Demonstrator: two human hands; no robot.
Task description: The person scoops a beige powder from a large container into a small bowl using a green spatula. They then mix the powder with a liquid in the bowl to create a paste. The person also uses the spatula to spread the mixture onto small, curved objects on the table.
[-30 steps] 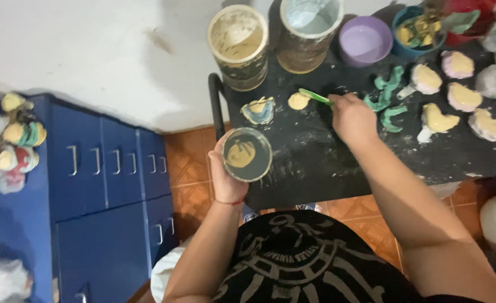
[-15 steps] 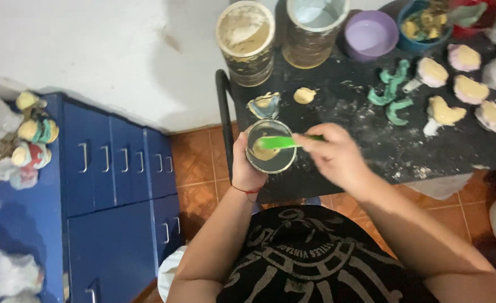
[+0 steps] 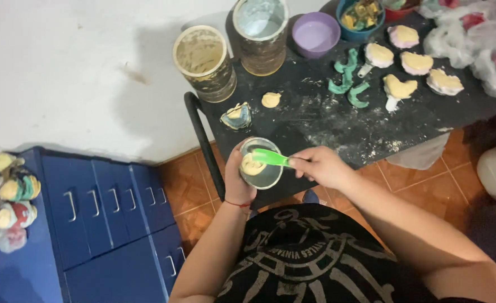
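Left hand (image 3: pixel 238 180) cupping small mixing bowl (image 3: pixel 262 164) from 9 o'clock, right hand (image 3: pixel 319 166) pinching light green spatula (image 3: pixel 270 158) by the handle; yellow paste (image 3: pixel 251 165) probably soft, sticky.

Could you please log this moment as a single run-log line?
left hand: holds small round clear cup | right hand: holds green plastic spatula in cup's yellow paste | below: black dusty table

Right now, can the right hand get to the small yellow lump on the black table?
Probably yes: the right hand holds a green spatula, but bare tabletop lies between it and the lump.
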